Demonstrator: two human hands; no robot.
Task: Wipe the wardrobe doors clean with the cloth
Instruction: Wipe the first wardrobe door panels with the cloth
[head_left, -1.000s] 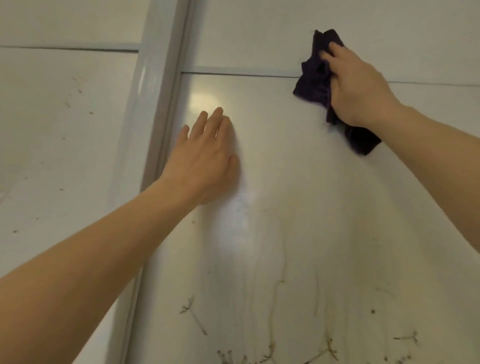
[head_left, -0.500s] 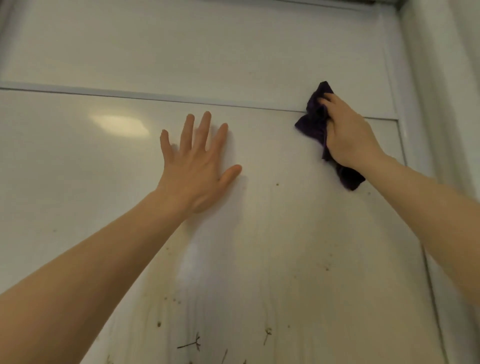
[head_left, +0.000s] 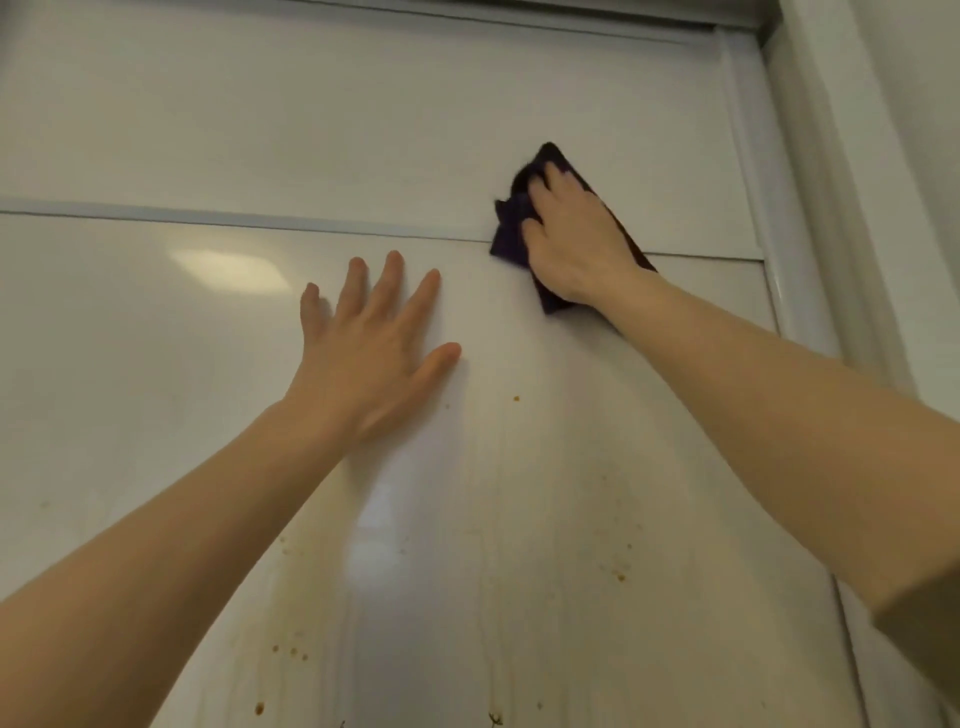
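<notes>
A white frame post (head_left: 815, 208) runs beside a pale wall (head_left: 927, 78) at right.

Left arm bare, reaching up from lower left. Left hand (head_left: 371, 358) flat, palm against wardrobe door (head_left: 156, 364), fingers straight and spread, thumb out to right. Right arm reaching up from lower right, sleeve (head_left: 930, 623) edge at elbow. Right hand (head_left: 571, 239) higher than left, back toward camera, fingers curled over dark cloth (head_left: 506, 234), pressing it to door.
</notes>
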